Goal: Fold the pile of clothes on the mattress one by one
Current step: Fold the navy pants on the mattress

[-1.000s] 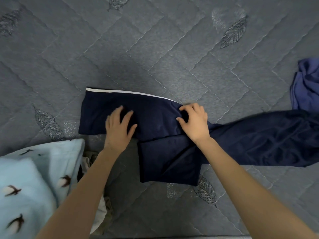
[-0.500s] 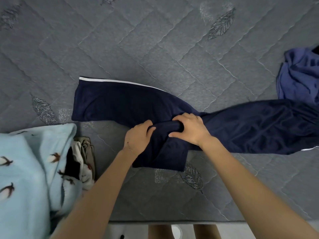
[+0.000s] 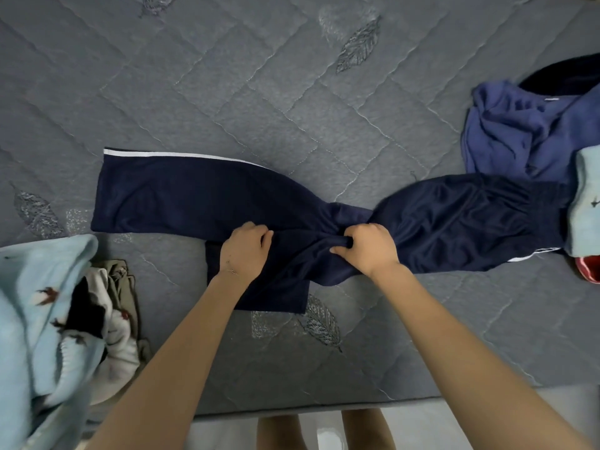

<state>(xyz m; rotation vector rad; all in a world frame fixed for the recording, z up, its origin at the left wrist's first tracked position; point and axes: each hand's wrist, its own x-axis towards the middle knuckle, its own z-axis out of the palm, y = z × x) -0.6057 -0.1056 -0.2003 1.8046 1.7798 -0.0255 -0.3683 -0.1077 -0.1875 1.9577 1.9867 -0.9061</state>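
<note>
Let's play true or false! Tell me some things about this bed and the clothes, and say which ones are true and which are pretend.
1. The left hand and right hand both grip the navy trousers. True.
2. The trousers' stripe is red. False: it is white.
3. A crumpled blue garment lies near the trousers' right end. True.
4. The mattress is plain white. False: it is grey and quilted.
</note>
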